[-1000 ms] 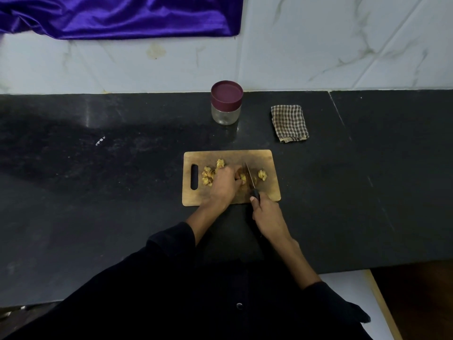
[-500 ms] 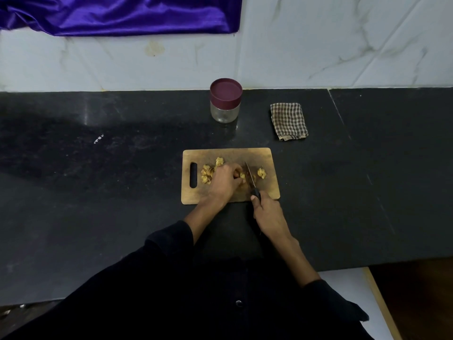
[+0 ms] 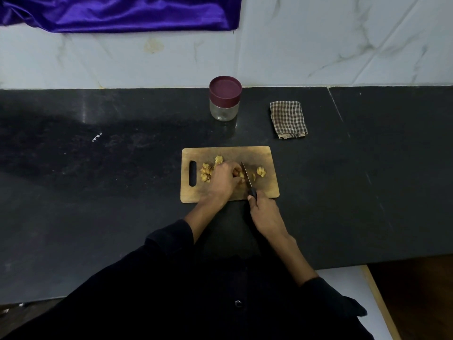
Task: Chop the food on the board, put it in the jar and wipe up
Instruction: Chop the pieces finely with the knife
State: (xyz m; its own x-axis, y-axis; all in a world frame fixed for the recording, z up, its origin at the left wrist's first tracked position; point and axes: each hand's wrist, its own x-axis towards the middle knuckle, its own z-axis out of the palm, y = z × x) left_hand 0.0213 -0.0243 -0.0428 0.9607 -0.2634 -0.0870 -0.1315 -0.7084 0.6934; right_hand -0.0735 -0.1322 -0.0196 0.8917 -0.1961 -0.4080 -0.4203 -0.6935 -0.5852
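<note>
A wooden cutting board (image 3: 266, 153) lies on the black counter with several yellow-brown food pieces (image 3: 206, 171) on it. My left hand (image 3: 224, 180) rests on the board, its curled fingers holding a piece of food (image 3: 241, 174) against the blade. My right hand (image 3: 263, 212) grips the dark handle of a knife (image 3: 246, 174), whose blade points away from me across the board's middle. One food piece (image 3: 261, 171) lies to the right of the blade. A clear glass jar (image 3: 224, 98) with a maroon lid on stands behind the board.
A folded checked cloth (image 3: 288, 119) lies behind the board to the right of the jar. The black counter (image 3: 98, 192) ends at a marble wall behind, where a purple fabric (image 3: 117, 11) hangs. The counter's front edge runs near my body.
Both hands stay in place at the board; the knife blade has shifted only slightly over the food. The view has tilted a little.
</note>
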